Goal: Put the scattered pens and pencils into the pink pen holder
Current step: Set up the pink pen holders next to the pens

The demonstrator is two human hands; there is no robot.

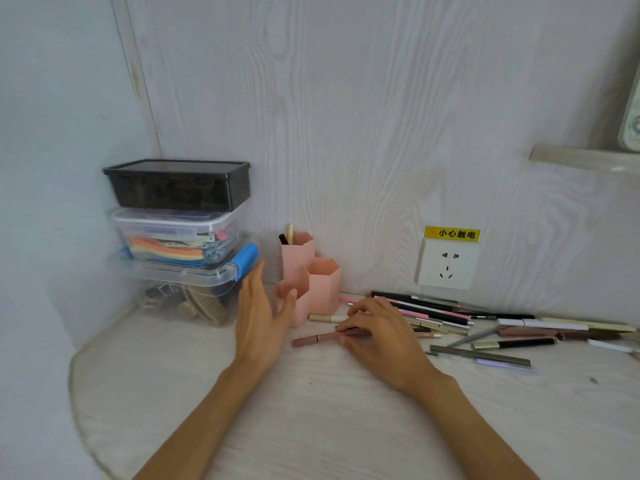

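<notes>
The pink pen holder (313, 278), made of hexagonal tubes, stands against the back wall; a cream pen (290, 233) and a dark one stick out of its tallest tube. My left hand (259, 313) is open, fingers spread, just left of the holder's lowest tube. My right hand (377, 332) rests on the table with its fingertips pinching a brown-pink pen (315, 339) that lies flat. A cream pen (327, 318) lies in front of the holder. Several scattered pens and pencils (485, 327) spread along the wall to the right.
Three stacked plastic boxes (183, 237) stand in the left corner beside the holder. A wall socket (448, 266) with a yellow warning label sits above the pens. The table's rounded front-left edge (79, 393) curves near my left arm. A shelf (581, 157) juts out at upper right.
</notes>
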